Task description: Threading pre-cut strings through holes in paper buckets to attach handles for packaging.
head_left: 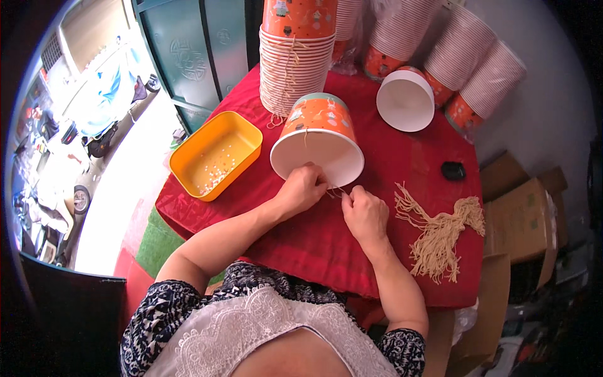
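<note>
An orange paper bucket (pixel 319 118) with a white inside lies on its side, its mouth facing me. My left hand (pixel 304 187) is closed at the near rim, its fingertips pinching a thin beige string (pixel 335 190) there. Just to the right of it, my right hand (pixel 366 215) is also closed, with thumb and forefinger on the string's other part. A short bit of string hangs at the bucket's upper rim. Inside the fingers, the string's exact path is hidden.
On the red-covered table (pixel 289 242) stand a yellow tub (pixel 215 156) with small white bits, a tall bucket stack (pixel 295 69), and another bucket (pixel 405 100). A bundle of beige strings (pixel 443 232) and a small black object (pixel 453 170) lie right. Cardboard boxes (pixel 521 220) stand beside the table.
</note>
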`<state>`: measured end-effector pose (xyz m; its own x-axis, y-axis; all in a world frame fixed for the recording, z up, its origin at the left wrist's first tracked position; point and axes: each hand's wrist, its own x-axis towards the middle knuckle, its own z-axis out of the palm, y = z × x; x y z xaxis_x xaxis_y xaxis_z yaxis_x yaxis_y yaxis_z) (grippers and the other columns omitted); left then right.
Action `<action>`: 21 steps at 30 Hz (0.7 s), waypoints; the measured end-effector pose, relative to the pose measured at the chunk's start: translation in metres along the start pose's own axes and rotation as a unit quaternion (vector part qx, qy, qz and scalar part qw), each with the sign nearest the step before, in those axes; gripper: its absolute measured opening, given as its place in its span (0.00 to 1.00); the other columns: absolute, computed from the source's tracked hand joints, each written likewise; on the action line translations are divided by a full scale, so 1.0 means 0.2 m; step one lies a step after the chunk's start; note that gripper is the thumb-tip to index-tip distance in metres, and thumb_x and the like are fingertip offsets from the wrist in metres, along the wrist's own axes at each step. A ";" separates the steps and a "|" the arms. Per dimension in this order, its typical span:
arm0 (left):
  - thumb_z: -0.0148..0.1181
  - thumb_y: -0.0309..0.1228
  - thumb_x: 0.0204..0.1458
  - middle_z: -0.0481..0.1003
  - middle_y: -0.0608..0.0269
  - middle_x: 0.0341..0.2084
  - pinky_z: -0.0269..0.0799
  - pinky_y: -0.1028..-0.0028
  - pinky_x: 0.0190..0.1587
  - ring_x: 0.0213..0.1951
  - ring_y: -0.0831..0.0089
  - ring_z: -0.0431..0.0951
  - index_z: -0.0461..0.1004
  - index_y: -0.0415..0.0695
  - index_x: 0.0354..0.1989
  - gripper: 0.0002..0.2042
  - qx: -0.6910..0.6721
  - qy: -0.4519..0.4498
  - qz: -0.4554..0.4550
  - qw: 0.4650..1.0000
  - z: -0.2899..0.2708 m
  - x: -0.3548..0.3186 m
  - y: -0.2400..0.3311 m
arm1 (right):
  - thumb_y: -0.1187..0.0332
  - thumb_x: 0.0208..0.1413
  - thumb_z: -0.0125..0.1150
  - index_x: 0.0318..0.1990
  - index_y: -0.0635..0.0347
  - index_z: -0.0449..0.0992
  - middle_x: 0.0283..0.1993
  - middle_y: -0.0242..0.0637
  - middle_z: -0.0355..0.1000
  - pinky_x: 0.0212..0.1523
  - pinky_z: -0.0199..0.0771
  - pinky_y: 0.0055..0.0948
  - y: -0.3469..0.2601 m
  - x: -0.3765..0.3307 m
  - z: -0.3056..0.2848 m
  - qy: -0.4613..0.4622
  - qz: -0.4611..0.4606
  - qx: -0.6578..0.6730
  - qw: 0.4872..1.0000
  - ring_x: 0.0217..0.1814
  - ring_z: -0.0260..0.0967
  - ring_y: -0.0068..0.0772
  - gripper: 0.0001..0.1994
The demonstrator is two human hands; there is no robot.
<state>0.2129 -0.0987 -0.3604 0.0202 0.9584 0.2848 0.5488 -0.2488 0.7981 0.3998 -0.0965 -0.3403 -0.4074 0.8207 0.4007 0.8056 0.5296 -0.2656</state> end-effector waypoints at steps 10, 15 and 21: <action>0.61 0.25 0.45 0.76 0.43 0.25 0.74 0.61 0.34 0.30 0.51 0.79 0.76 0.32 0.25 0.06 0.005 0.029 0.026 0.999 0.02 0.00 0.00 | 0.71 0.52 0.59 0.30 0.62 0.74 0.28 0.47 0.75 0.30 0.73 0.47 -0.05 -0.02 0.01 0.021 -0.012 0.073 0.997 0.29 0.74 0.53 0.04; 0.60 0.25 0.45 0.76 0.41 0.23 0.74 0.60 0.32 0.28 0.50 0.79 0.76 0.31 0.25 0.07 0.002 0.044 0.043 0.998 0.02 0.00 0.01 | 0.73 0.50 0.60 0.34 0.61 0.74 0.33 0.45 0.73 0.32 0.74 0.45 -0.07 -0.02 0.00 0.003 -0.048 0.122 0.991 0.33 0.73 0.53 0.05; 0.59 0.25 0.44 0.76 0.41 0.24 0.74 0.60 0.33 0.29 0.49 0.79 0.77 0.31 0.25 0.07 0.007 0.039 0.036 0.999 0.01 0.00 0.03 | 0.73 0.50 0.60 0.38 0.60 0.75 0.37 0.45 0.71 0.33 0.75 0.45 -0.07 -0.01 0.03 0.008 -0.060 0.140 0.988 0.34 0.73 0.53 0.07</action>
<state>0.2177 -0.0990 -0.3571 -0.0058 0.9240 0.3823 0.5594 -0.3139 0.7671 0.3874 -0.1045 -0.3419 -0.4834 0.7463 0.4575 0.6005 0.6630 -0.4471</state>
